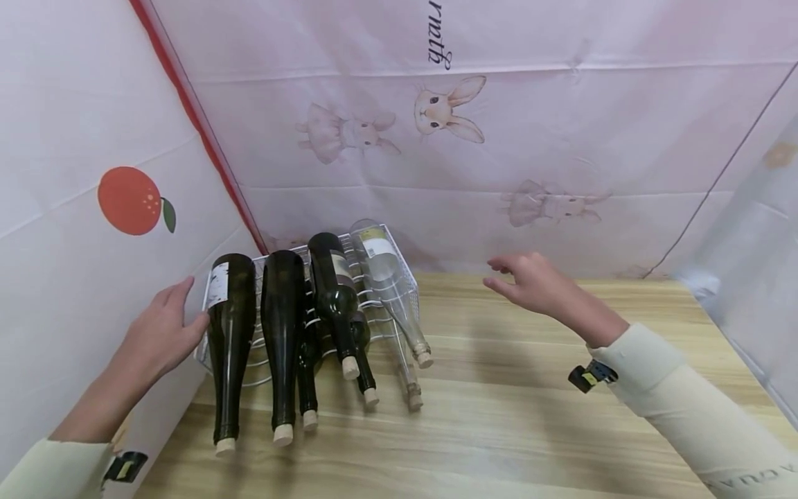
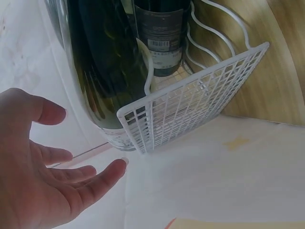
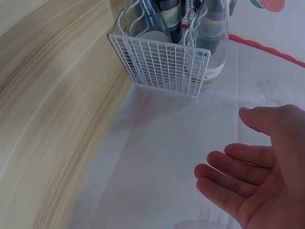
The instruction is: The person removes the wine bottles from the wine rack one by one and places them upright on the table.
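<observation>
A white wire rack (image 1: 414,298) holds several corked wine bottles, lying in two tiers with their necks toward me. Along its top are a dark bottle with a white label (image 1: 232,346), a plain dark bottle (image 1: 283,339), a shorter dark bottle (image 1: 337,305) and a clear bottle (image 1: 385,274). More necks show below, their bodies mostly hidden. My left hand (image 1: 156,336) is beside the leftmost bottle, fingers spread and holding nothing; the left wrist view shows a gap from the rack. My right hand (image 1: 536,281), empty with loosely bent fingers, hovers right of the rack.
The rack stands on a wood-grain table (image 1: 499,416) at its back left corner. Behind it hangs a pink cloth wall (image 1: 349,41) with rabbit prints. A white cloth (image 1: 56,104) with an orange fruit print rises at the left, close to my left arm.
</observation>
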Available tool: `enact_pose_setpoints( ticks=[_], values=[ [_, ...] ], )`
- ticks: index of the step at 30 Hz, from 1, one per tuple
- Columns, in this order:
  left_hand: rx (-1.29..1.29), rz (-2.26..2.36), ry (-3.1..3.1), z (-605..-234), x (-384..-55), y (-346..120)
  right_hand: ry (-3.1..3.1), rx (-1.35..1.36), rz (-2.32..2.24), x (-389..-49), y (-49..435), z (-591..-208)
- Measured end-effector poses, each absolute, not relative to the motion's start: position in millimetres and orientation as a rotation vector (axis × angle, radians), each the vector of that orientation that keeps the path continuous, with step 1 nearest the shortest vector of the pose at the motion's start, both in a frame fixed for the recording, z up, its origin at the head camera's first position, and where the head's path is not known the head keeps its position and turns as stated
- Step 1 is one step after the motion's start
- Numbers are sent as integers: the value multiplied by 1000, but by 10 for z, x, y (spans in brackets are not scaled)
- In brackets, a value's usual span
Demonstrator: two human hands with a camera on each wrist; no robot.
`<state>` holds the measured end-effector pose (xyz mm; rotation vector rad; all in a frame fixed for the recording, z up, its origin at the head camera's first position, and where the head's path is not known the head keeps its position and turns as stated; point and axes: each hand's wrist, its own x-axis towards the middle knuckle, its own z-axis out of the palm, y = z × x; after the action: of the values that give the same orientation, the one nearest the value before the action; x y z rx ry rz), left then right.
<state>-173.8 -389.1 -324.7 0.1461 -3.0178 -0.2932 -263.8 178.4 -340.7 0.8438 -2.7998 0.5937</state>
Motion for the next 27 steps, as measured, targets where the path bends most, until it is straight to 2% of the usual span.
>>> enact_pose_setpoints(
  ticks=[14,27],
  values=[
    [66,-434,-3058,-3298,-1776,-4000,-2792,867,629,-2706,1447,-3449],
    [95,-625,-3141,-3352,-1728,-4072,-2764,941,737,-2808,1182,-3493]
  ],
)
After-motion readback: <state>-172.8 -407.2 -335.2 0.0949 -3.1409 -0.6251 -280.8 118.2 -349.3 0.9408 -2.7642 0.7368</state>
